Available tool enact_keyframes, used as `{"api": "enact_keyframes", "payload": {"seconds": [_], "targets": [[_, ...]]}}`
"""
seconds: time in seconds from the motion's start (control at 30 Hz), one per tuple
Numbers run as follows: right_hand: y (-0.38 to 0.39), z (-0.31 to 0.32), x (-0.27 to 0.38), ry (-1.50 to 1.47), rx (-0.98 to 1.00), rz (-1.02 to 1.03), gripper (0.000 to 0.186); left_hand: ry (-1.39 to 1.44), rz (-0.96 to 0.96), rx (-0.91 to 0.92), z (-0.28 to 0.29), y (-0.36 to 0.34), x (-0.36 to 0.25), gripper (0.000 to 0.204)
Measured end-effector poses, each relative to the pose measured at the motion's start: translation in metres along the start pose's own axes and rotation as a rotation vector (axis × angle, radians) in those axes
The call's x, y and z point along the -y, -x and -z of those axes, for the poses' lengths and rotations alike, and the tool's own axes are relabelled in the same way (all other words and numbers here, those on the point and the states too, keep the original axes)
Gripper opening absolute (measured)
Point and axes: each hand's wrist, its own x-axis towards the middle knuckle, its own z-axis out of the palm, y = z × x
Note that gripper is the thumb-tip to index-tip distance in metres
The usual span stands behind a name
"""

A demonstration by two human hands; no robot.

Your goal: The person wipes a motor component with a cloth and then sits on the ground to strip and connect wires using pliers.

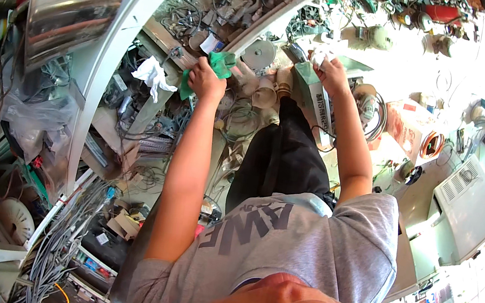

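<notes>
My left hand (206,81) is closed on a crumpled green piece (222,65), thin plastic or cloth, I cannot tell which. Part of it hangs below my fingers. To its left, a crumpled white cloth or tissue (155,77) lies on the clutter. My right hand (332,76) is raised over a long green-and-white carton (311,96), its fingers pinched around a small crumpled white piece (320,56), washed out by the bright light. Between my hands a grey round disc (258,54) lies near the corner of a wooden tray (267,21).
Metal scraps and wires fill the tray. A white curved frame edge (103,64) runs along the left, beside a bundle of grey cables (59,243). Right of me are coiled cable (377,118), a red-and-white carton (407,126) and a white vented casing (470,199).
</notes>
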Motion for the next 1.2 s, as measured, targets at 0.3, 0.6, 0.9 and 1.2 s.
{"api": "enact_keyframes", "payload": {"seconds": [0.3, 0.6, 0.9, 1.2], "targets": [[0.103, 0.095, -0.107, 0.188, -0.254, 0.122, 0.016, -0.069, 0.023, 0.03, 0.005, -0.003, -0.008, 0.063], [0.211, 0.282, -0.252, 0.449, -0.866, 0.121, 0.018, -0.142, -0.016, 0.013, -0.034, -0.04, 0.026, 0.091], [0.224, 0.416, -0.248, -0.731, -0.83, 0.111, 0.024, -0.262, -0.084, -0.014, -0.041, -0.043, 0.028, 0.092], [0.213, 0.44, -0.241, -0.521, -0.727, 0.07, 0.06, -0.266, -0.111, -0.056, -0.028, -0.011, 0.011, 0.073]]}}
